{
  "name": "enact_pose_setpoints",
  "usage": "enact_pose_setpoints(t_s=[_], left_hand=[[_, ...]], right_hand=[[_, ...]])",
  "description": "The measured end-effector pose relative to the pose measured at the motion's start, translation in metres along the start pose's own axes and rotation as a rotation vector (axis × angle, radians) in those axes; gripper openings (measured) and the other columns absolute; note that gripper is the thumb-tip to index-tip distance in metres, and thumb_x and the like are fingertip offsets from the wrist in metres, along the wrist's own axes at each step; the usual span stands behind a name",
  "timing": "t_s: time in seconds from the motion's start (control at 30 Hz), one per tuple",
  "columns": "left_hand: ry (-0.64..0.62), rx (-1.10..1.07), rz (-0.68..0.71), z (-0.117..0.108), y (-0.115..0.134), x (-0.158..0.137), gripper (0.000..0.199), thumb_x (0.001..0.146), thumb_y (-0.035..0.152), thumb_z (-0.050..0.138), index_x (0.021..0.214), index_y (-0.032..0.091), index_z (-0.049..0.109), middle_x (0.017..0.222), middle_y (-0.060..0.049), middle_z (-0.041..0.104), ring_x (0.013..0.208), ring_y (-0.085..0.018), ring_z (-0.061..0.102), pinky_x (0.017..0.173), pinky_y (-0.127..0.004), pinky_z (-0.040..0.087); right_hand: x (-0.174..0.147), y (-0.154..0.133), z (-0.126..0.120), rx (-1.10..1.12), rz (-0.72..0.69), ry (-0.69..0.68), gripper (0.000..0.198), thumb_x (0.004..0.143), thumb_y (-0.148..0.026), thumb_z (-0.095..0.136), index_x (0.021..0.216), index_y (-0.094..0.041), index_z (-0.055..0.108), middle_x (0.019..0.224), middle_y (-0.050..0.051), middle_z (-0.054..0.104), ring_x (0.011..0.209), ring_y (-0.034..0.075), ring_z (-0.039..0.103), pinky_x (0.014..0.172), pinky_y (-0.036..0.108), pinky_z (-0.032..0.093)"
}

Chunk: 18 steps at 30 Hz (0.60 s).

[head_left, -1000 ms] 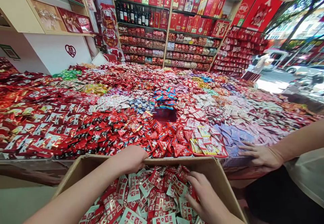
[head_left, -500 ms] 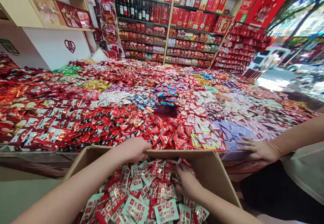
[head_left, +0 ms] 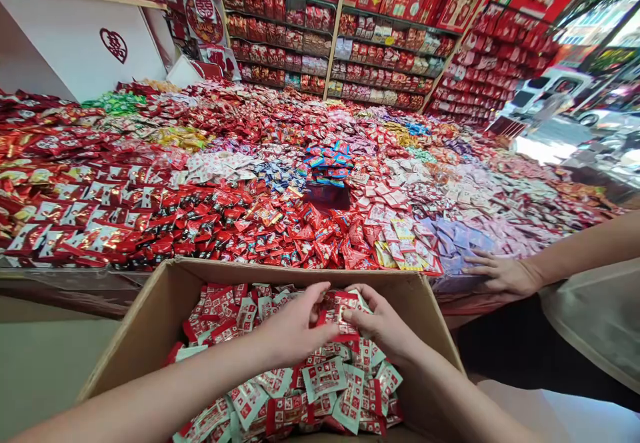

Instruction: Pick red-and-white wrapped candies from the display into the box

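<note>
Over the cardboard box point(head_left: 150, 323), left hand point(head_left: 295, 329) and right hand point(head_left: 385, 326) close around a clump of red-and-white candy packets point(head_left: 340, 313); lifting them clear seems next.

Both hands work inside an open cardboard box point(head_left: 150, 323) filled with red-and-white candy packets point(head_left: 320, 379). The left hand point(head_left: 293, 329) and right hand point(head_left: 383, 326) meet over the heap, fingers point(head_left: 320, 291) closed around a bunch of packets point(head_left: 340, 309) gripped between them — thumbs on top. Beyond the fingertips, past the box's far wall, lies a wide display table point(head_left: 75, 283) covered with sorted wrapped sweets point(head_left: 280, 223). To the right of the fingers, another person's hand point(head_left: 503, 273) rests flat on purple packets point(head_left: 457, 239) — well apart from the box.
</note>
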<state>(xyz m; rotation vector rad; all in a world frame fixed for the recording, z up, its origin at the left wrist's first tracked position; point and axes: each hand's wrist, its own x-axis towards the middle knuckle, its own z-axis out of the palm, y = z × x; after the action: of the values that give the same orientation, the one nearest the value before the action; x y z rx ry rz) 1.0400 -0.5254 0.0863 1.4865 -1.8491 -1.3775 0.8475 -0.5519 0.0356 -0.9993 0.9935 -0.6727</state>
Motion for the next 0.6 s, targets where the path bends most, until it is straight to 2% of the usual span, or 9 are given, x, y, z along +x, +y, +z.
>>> enact_pose_setpoints(t_s=[0.07,0.17,0.27,0.37,0.5,0.6], left_hand=[[-0.076,-0.145,-0.060,0.018,-0.013,0.006,0.065,0.073,0.036,0.059,0.128,0.012,0.033,0.115,-0.014,0.061,0.091,-0.020,0.063,0.075,-0.030,0.052],[-0.106,-0.240,-0.090,0.029,-0.030,0.018,0.050,0.070,0.024,0.062,0.116,0.012,0.046,0.109,-0.009,0.065,0.096,-0.019,0.062,0.081,-0.029,0.050],[-0.076,-0.166,-0.137,0.028,-0.044,0.024,0.031,0.074,0.023,0.061,0.102,0.012,0.056,0.102,-0.007,0.066,0.094,-0.021,0.062,0.084,-0.037,0.049],[-0.033,-0.020,-0.191,0.024,-0.054,0.022,0.022,0.077,0.026,0.060,0.094,0.014,0.060,0.096,-0.006,0.066,0.092,-0.022,0.061,0.083,-0.045,0.048],[0.038,0.150,-0.230,0.015,-0.050,0.011,0.027,0.071,0.019,0.064,0.097,0.014,0.061,0.100,-0.012,0.064,0.100,-0.030,0.057,0.088,-0.055,0.041],[0.104,0.140,-0.144,0.012,-0.034,0.005,0.046,0.072,0.019,0.059,0.117,0.015,0.052,0.125,-0.018,0.051,0.120,-0.033,0.041,0.102,-0.054,0.026]], right_hand=[[-0.005,-0.002,0.013,0.117,0.017,-0.029,0.044,0.060,-0.029,0.075,0.094,-0.021,0.048,0.078,-0.003,0.059,0.066,0.012,0.053,0.062,0.024,0.043],[-0.007,-0.001,0.022,0.249,0.076,-0.058,0.050,0.056,-0.027,0.078,0.095,-0.021,0.048,0.078,-0.003,0.060,0.066,0.012,0.055,0.061,0.024,0.043],[-0.004,0.008,0.021,0.277,0.165,-0.066,0.050,0.058,-0.030,0.077,0.098,-0.021,0.049,0.081,-0.001,0.061,0.065,0.012,0.056,0.060,0.026,0.044],[0.003,0.023,0.015,0.157,0.178,0.023,0.043,0.062,-0.037,0.073,0.095,-0.019,0.052,0.081,0.000,0.063,0.069,0.016,0.058,0.064,0.030,0.046],[0.011,0.038,0.007,0.077,0.112,0.110,0.041,0.063,-0.044,0.070,0.090,-0.017,0.056,0.081,0.003,0.064,0.078,0.021,0.060,0.077,0.036,0.045],[0.011,0.035,0.009,0.011,0.061,0.074,0.041,0.062,-0.044,0.072,0.089,-0.016,0.058,0.081,0.003,0.063,0.077,0.020,0.058,0.075,0.035,0.044]])
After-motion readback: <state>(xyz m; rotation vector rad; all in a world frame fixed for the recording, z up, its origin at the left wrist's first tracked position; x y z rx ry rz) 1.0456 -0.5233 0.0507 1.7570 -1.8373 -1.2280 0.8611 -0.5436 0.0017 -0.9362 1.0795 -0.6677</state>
